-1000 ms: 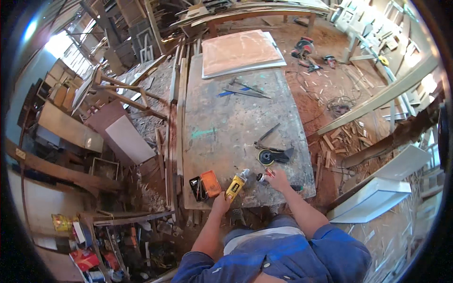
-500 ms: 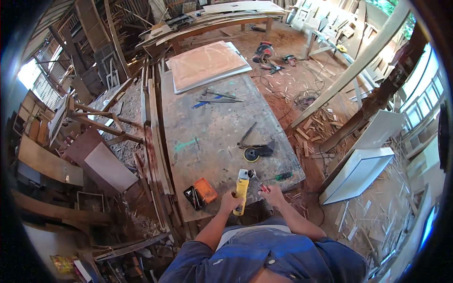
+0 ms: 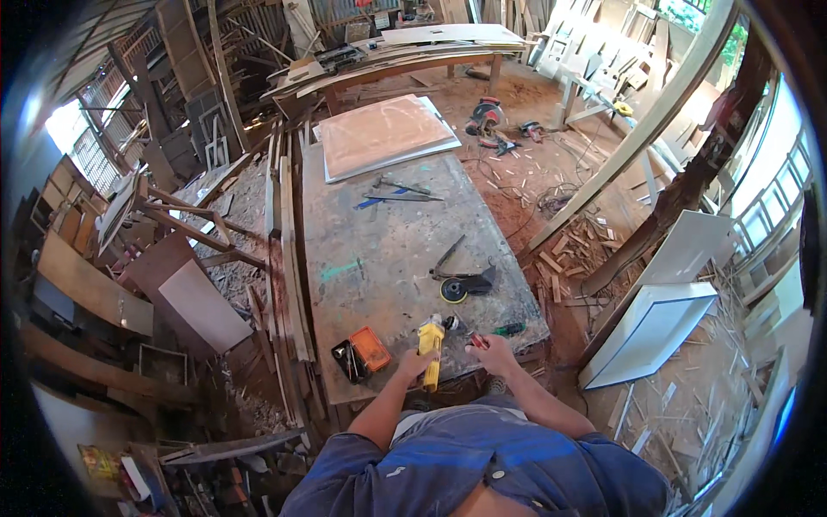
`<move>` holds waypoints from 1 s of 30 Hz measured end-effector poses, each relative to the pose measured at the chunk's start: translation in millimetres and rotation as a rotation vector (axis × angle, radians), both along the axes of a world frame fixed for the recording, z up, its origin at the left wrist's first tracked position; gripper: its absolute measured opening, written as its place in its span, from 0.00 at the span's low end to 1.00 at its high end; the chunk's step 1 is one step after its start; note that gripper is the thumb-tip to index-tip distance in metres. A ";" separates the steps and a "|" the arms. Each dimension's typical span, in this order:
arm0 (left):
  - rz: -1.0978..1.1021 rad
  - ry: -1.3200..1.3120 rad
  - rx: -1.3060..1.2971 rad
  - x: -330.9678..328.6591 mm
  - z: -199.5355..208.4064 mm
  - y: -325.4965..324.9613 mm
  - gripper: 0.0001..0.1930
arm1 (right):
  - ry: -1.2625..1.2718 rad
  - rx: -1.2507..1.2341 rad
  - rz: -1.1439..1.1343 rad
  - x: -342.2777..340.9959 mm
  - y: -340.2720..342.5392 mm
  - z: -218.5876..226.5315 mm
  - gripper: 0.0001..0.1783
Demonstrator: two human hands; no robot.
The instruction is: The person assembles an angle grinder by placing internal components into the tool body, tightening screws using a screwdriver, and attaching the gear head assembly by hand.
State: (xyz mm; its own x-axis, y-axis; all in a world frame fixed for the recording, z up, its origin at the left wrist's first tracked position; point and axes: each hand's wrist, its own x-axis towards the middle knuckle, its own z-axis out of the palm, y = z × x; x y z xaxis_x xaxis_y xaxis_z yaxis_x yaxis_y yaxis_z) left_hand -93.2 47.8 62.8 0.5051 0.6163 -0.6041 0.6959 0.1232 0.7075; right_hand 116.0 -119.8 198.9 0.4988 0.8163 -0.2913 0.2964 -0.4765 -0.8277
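Observation:
My left hand [image 3: 417, 364] is wrapped round the yellow body of an angle grinder [image 3: 432, 349], its metal head pointing away from me over the near edge of the workbench [image 3: 388, 258]. My right hand [image 3: 494, 352] is closed on a red-handled hand tool [image 3: 475, 341], just right of the grinder head; its exact kind is too small to tell. A green-handled tool [image 3: 510, 329] lies beyond that hand. Left of the grinder sits an opened case with an orange lid [image 3: 370, 348] and small tools in its black half. A round yellow-rimmed pad [image 3: 453, 290] lies farther up the bench.
Long blue-and-grey tools [image 3: 398, 197] lie mid-bench, before stacked boards [image 3: 388, 136] at its far end. A slanted wooden post [image 3: 633, 138] rises on the right, near a white box-like panel [image 3: 650, 336]. Wood scraps and a red saw [image 3: 488, 116] are on the floor.
The angle grinder has turned a little about its length and dipped slightly, still in my left hand. My right hand with the red-handled tool has shifted slightly left. The whole view has tilted a bit.

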 end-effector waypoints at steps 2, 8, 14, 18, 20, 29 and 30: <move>0.195 -0.190 -0.417 -3.4 12.3 3.5 0.33 | 0.011 0.027 0.018 1.7 7.8 -0.7 0.22; 0.332 -0.791 -0.449 22.0 144.5 2.6 0.23 | 0.101 0.210 0.185 -8.2 49.5 100.0 0.20; 0.347 -1.016 -0.501 16.6 222.9 6.4 0.29 | 0.296 0.440 0.209 -26.5 65.4 169.9 0.09; 0.365 -1.106 -0.364 6.8 244.3 -4.5 0.36 | 0.288 0.406 0.258 -27.7 57.8 190.3 0.11; 0.352 -1.102 -0.293 0.3 252.8 -10.4 0.39 | 0.267 0.380 0.269 -32.8 54.4 207.7 0.15; 0.192 -1.040 -0.231 -3.8 271.2 -17.3 0.50 | 0.167 0.324 0.353 -19.5 49.7 214.5 0.15; 0.206 -1.032 -0.231 -2.0 276.7 -20.1 0.50 | 0.164 0.325 0.347 -19.2 48.2 217.1 0.15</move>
State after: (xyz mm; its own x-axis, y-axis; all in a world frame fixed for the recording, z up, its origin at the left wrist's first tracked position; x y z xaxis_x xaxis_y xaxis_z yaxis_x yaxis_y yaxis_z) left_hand -95.2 27.7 339.5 0.7372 0.6732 -0.0582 -0.2731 0.3756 0.8856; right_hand 96.8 -71.7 416.0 0.1510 0.9875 -0.0461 0.2449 -0.0826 -0.9660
